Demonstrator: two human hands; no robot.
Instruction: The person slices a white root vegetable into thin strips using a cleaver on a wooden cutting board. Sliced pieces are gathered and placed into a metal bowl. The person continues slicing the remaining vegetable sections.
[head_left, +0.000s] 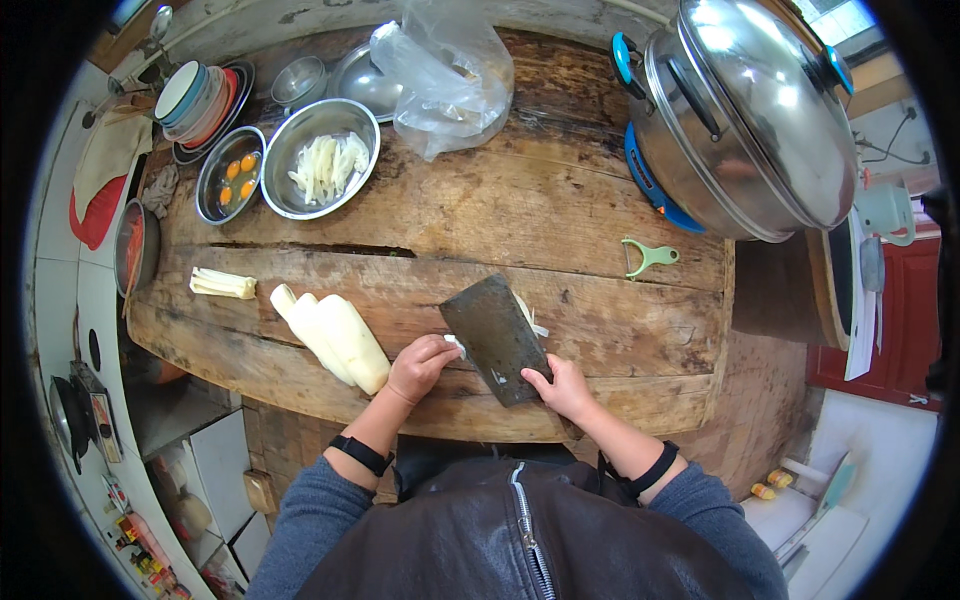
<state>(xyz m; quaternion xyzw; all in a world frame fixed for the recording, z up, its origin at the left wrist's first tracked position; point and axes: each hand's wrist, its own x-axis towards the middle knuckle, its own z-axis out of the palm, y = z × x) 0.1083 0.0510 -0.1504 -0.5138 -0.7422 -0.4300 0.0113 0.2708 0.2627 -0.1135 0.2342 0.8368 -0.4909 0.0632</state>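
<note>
In the head view, my right hand (561, 388) grips a wide, dark-bladed cleaver (496, 341), its flat side turned up over the wooden table (480, 225). My left hand (421, 369) pinches a small white piece (454, 343) beside the blade's left edge. A few pale slices (531, 315) show past the blade's right edge; whatever lies under it is hidden. Left of my left hand are peeled white vegetables (341, 341) lying side by side. Farther left rests a small bundle of pale cut sticks (223, 283).
A steel bowl (279, 202) holds white strips; a smaller bowl (206, 201) holds several raw yolks. Behind are a plastic bag (457, 97) and stacked bowls (182, 94). At right stand a large lidded steel pot (720, 142) and a green peeler (651, 256). A long crack (315, 248) splits the tabletop.
</note>
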